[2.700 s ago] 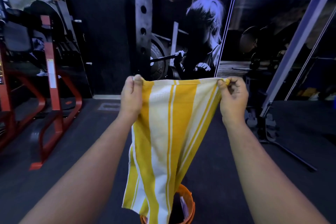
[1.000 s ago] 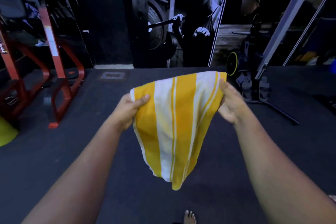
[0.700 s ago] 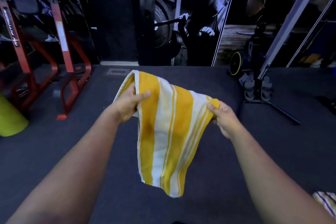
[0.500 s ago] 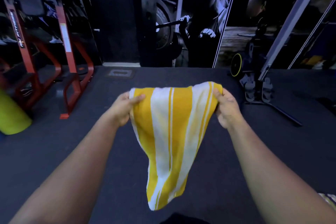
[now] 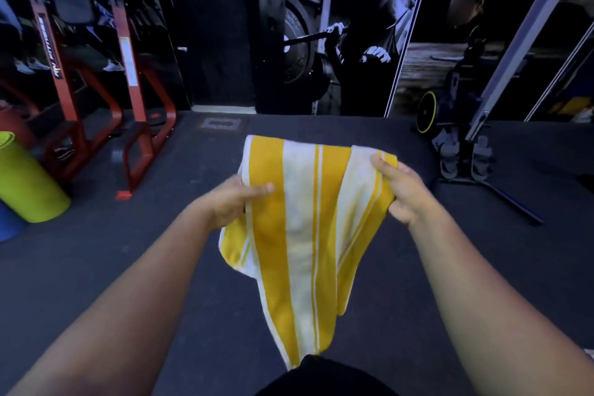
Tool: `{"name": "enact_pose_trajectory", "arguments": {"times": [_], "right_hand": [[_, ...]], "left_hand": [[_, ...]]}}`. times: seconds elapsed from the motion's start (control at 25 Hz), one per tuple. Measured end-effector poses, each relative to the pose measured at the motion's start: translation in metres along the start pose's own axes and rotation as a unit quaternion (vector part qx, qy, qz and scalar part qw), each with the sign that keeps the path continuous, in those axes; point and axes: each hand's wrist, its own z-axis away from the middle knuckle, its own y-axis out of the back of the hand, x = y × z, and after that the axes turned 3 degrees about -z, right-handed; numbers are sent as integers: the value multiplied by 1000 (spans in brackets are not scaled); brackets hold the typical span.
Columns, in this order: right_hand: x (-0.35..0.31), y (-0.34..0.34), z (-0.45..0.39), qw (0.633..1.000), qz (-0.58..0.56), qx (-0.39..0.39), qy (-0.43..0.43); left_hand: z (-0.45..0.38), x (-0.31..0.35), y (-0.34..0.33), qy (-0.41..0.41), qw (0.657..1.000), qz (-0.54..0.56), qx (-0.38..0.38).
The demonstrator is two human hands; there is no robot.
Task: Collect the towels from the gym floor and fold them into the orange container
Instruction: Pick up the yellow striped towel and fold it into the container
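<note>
1. The yellow and white striped cloth towel (image 5: 308, 228) hangs in the air between both hands, above the dark gym floor (image 5: 128, 260).
2. The left hand (image 5: 233, 202) pinches the left edge, with the thumb on top of the cloth.
3. The right hand (image 5: 400, 190) grips the right top corner with curled fingers.
4. The towel's long side points down toward the person's body, and both hands are equally close to it.
5. The orange container is not in view.
6. A green rolled mat (image 5: 27, 180) and a red metal frame (image 5: 128, 90) stand far off to the left, out of the way.
</note>
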Motion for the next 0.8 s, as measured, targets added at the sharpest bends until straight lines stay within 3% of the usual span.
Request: {"name": "enact_pose_trajectory", "arguments": {"times": [0.04,0.12,0.24,0.32,0.4,0.48,0.56,0.68,0.72,0.8], "right_hand": [[-10,3,0,999,-26,-17,12],[-16,14,-1,998,-42,-41,11],[12,29,1,979,184,-68,-55],[17,33,-6,985,170,-4,-24],[2,35,-12,991,105,87,15],[-11,36,-17,972,165,153,59],[-8,32,-21,965,201,148,86],[1,28,-15,971,234,34,31],[1,30,-15,972,228,29,41],[-3,32,-20,968,214,101,87]], "left_hand": [[1,-9,-9,23,998,-52,-2],[-4,-8,-24,-4,998,-31,57],[-21,24,-27,-62,987,83,127],[-26,33,-21,-70,984,87,140],[-27,21,-18,-35,991,-44,123],[-30,12,-19,-26,981,-104,160],[-39,17,-15,-48,969,-43,238],[-48,22,-12,-64,964,-30,258],[-50,20,-12,-76,958,-54,273],[-54,22,-10,-89,934,-114,327]]}}
